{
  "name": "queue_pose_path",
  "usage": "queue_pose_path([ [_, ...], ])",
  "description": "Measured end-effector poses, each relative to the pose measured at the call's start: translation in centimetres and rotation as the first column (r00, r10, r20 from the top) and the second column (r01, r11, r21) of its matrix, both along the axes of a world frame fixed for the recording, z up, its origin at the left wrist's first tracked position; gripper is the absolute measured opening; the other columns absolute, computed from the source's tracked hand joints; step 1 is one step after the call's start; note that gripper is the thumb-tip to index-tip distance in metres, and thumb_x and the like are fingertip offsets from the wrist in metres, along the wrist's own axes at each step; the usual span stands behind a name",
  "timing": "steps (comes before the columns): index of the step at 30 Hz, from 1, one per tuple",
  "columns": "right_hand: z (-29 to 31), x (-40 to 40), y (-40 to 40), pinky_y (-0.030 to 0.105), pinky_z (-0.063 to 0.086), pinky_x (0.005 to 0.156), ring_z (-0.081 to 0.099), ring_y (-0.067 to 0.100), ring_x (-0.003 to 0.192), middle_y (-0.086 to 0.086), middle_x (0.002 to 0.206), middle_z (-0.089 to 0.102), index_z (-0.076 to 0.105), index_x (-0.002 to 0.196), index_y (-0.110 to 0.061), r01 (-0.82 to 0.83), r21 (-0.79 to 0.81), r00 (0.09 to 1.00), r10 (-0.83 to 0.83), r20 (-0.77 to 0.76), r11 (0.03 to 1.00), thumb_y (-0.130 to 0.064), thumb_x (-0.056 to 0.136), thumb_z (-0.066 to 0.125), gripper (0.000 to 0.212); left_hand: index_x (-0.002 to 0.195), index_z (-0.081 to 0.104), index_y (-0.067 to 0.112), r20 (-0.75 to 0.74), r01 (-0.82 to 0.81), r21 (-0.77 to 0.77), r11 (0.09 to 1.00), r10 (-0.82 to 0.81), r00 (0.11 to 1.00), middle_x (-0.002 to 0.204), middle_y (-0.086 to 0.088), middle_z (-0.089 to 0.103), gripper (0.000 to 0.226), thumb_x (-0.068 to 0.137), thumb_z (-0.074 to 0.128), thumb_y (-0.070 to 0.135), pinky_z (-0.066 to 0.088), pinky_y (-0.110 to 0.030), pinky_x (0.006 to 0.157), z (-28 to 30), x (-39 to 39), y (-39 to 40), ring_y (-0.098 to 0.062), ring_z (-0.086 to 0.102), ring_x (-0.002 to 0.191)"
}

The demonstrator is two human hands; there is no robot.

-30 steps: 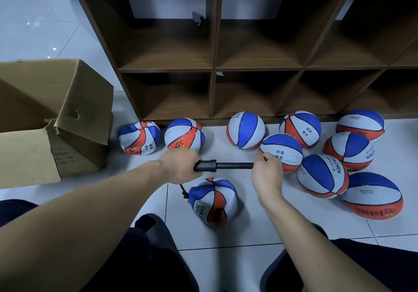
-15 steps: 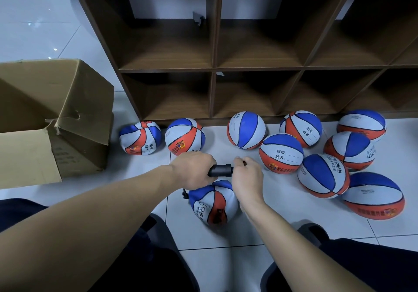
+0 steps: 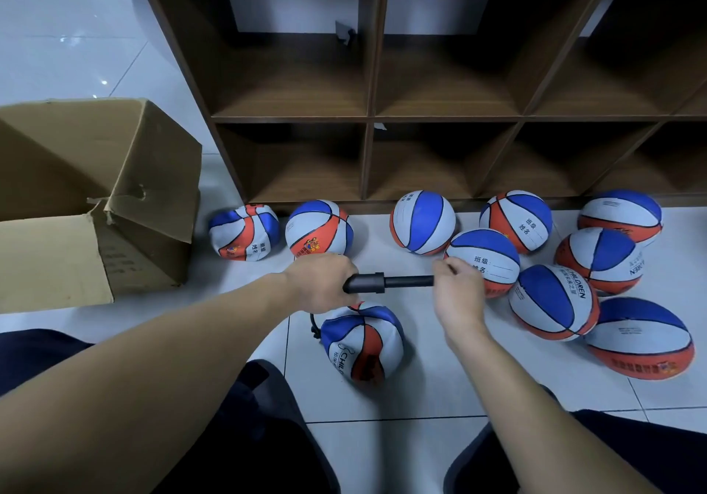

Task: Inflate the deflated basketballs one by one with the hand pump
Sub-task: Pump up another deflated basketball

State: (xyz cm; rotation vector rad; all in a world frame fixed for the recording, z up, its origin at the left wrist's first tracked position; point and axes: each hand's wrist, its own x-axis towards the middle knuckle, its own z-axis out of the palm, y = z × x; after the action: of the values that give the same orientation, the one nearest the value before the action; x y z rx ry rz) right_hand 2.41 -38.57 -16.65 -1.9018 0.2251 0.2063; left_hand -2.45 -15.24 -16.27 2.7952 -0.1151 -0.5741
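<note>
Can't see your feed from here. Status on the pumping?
Left hand grips pump barrel, right hand holds the handle, rod showing. Crumpled ball below, hose attached. Nothing in the way.

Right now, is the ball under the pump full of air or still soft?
Still soft. The basketball below the hand pump looks crumpled and dented, not round like the ball near the shelf.

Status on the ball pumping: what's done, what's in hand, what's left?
Done: seven balls on the right look round, e.g. one by the shelf. In hand: left hand grips the pump, right hand holds its handle pulled out; the hose runs to the crumpled ball. Left: the sagging ball by the box; its neighbour looks soft.
</note>
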Motion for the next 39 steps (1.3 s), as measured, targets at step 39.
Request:
queue_pose_path([
  [39,1.0,0.2,-0.3,0.035,0.024,0.061,0.027,0.019,0.066,-0.009,0.059,0.030,0.034,0.064,-0.022,-0.099,-0.096,0.995,0.096,-0.033,0.990,-0.011,0.095,0.053,0.039,0.083,0.061,0.026,0.098,0.005,0.079,0.997,-0.012,0.995,0.073,0.005,0.062,0.020,0.096,0.062,0.042,0.053,-0.036,0.062,0.7,0.3,0.0,-0.019,0.060,0.069],
])
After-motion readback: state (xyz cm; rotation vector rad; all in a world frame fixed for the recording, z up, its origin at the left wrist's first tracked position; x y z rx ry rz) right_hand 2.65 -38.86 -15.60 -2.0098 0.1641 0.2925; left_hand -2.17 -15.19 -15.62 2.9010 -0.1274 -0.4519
